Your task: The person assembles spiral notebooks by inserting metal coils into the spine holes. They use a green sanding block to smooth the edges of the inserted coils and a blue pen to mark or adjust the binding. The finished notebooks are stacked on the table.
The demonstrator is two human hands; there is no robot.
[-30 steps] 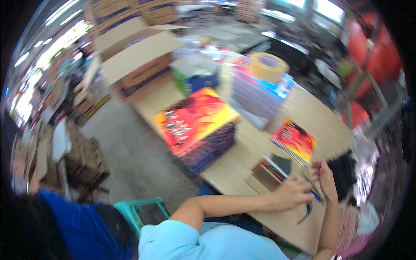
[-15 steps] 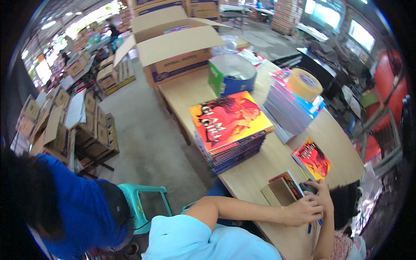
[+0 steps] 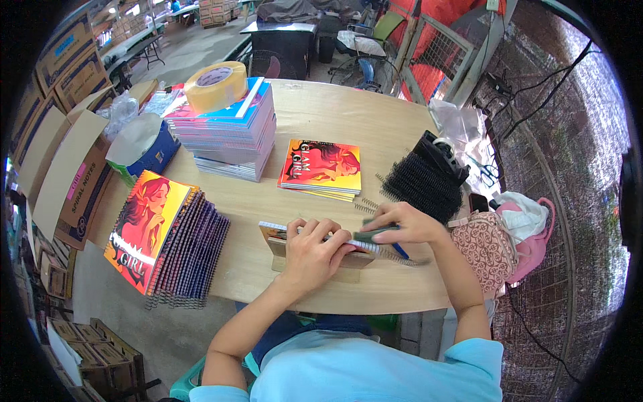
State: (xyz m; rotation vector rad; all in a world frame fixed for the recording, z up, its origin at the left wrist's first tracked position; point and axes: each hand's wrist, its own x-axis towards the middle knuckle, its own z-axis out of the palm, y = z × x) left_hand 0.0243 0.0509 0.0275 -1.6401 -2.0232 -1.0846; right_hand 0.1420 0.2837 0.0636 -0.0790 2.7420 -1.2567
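My left hand (image 3: 313, 253) grips a small notebook (image 3: 271, 231) along its upper edge, fingers over the far side. The notebook stands on edge against a small wooden stand (image 3: 278, 263) near the table's front. A thin metal spiral coil (image 3: 400, 258) sticks out past the notebook's right end. My right hand (image 3: 402, 224) is closed on a dark grey-green pad (image 3: 370, 236), held at the coil side of the notebook; its exact kind is unclear. Beneath that hand lies a blue pen (image 3: 400, 250), partly hidden. Just beyond are loose covered booklets (image 3: 320, 167).
A tall stack of spiral notebooks (image 3: 157, 231) stands left. Behind it are a blue-green tape-like ring (image 3: 144, 144) and stacked printed sheets (image 3: 234, 141) under a tape roll (image 3: 218, 87). Black coils (image 3: 425, 177), scissors (image 3: 487, 173) and a patterned pouch (image 3: 485, 248) lie right. Open carton (image 3: 74, 181) far left.
The view has swung right, so the stacks and carton now appear farther left and the co-worker is out of view. My right hand has come off the notebook's end and holds the dark pad.
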